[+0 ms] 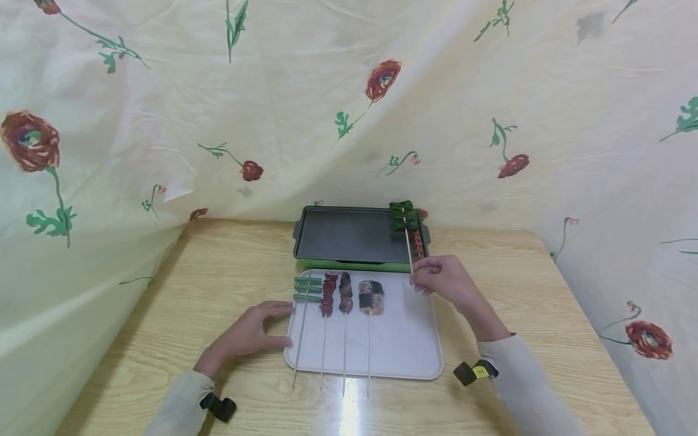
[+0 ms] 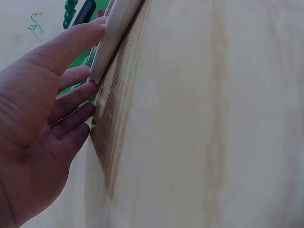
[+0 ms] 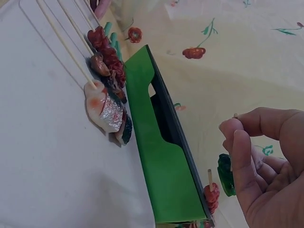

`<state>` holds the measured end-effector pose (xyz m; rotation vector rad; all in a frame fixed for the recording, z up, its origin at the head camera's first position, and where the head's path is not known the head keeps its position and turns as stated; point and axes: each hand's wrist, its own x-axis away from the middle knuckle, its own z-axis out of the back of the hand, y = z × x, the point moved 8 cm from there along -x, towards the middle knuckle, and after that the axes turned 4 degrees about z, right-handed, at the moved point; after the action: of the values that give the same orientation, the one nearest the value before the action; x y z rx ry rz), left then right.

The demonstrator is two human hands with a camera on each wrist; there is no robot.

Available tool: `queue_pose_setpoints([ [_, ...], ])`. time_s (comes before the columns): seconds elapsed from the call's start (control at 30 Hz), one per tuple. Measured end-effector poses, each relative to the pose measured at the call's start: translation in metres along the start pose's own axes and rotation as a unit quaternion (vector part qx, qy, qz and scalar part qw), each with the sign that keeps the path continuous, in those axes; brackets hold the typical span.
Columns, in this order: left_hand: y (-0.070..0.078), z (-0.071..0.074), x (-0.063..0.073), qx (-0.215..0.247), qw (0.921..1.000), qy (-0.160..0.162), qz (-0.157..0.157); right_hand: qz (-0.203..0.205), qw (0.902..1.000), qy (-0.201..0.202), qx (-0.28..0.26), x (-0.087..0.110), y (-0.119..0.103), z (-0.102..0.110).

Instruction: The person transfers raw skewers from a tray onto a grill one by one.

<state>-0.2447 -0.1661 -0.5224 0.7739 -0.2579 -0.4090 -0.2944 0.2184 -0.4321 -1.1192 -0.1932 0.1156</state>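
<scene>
Right hand (image 1: 444, 280) pinches leafy skewer (image 1: 403, 218), apparently loading grill (image 1: 349, 233) near right edge, lowering needed, left hand (image 1: 251, 330) relaxed against tray (image 1: 403, 345) at left edge!

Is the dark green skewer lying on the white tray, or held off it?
Held off: the right hand pinches its stick, and its green pieces appear over the black grill, beyond the tray. Grill contact: cannot tell.

On wood-grained table (image 1: 518, 278), white tray (image 1: 406, 351), apparently a grill (image 1: 349, 233)
</scene>
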Motion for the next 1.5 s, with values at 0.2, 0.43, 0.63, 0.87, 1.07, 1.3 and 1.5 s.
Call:
queue_pose_setpoints([
  [0.2,0.000,-0.001,0.001,0.003,0.9999,-0.002,0.011,-0.005,0.9999,-0.009,-0.009,-0.003,0.005,-0.005],
  [0.43,0.000,-0.001,0.001,0.002,1.0000,-0.001,0.007,-0.012,0.9998,-0.015,-0.005,-0.005,0.007,-0.008],
  [0.63,0.000,-0.002,0.002,-0.002,1.0000,-0.001,0.006,-0.016,0.9995,-0.025,-0.009,-0.007,0.011,-0.009],
  [0.87,0.001,-0.002,0.002,-0.003,1.0000,0.001,0.004,-0.016,0.9994,-0.029,-0.013,-0.007,0.012,-0.009],
  [1.07,0.000,-0.002,0.003,0.003,1.0000,-0.002,0.004,-0.011,0.9994,-0.032,-0.011,-0.006,0.008,-0.011],
  [1.3,0.001,-0.002,0.002,0.002,1.0000,-0.002,0.004,-0.025,0.9994,-0.020,0.015,-0.003,0.004,-0.012],
  [1.5,0.002,0.000,0.002,0.002,0.9999,0.000,0.010,-0.028,0.9991,-0.013,0.029,-0.002,0.005,-0.016],
])
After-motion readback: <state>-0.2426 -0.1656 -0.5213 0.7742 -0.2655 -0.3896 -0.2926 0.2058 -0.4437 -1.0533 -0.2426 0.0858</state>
